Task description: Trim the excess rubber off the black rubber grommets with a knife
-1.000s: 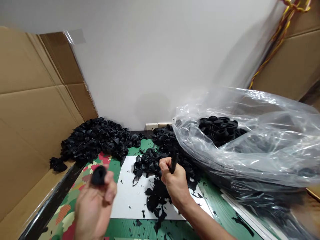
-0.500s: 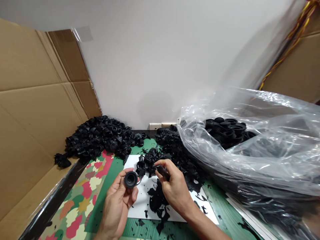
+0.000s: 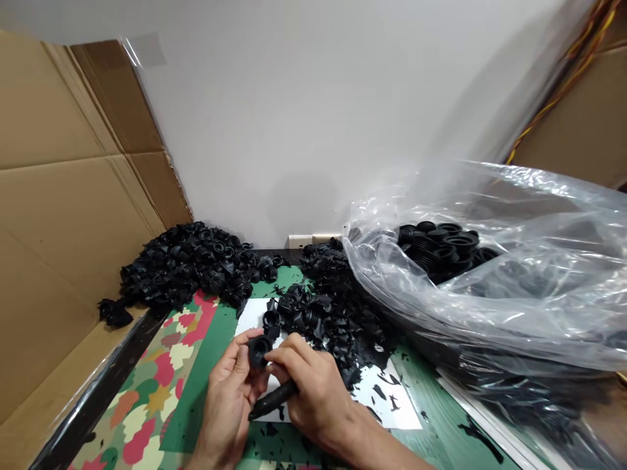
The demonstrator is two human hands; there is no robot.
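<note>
My left hand (image 3: 221,395) is closed on a small black ribbed rubber boot (image 3: 257,351), its round opening turned up toward me. A dark pen-like tool (image 3: 272,400) is wrapped in my right hand (image 3: 318,388), its tapered end pointing down and left. The thumb and forefinger of that hand meet the boot's right rim. Below both hands lies a white sheet (image 3: 406,411) strewn with black scraps. Just beyond them, a heap of similar ribbed pieces and trimmings (image 3: 313,313) covers the sheet's far part.
A larger black heap (image 3: 181,267) is piled at the left against a cardboard panel (image 3: 73,215). At the right, a clear plastic bag (image 3: 519,313) contains black ribbed boots (image 3: 441,245). A camouflage-patterned mat (image 3: 151,398) lies on the green table (image 3: 191,411).
My left hand has moved right with the boot, bringing it to my right hand. My right hand has come down and left, and the tool has swung to point down-left.
</note>
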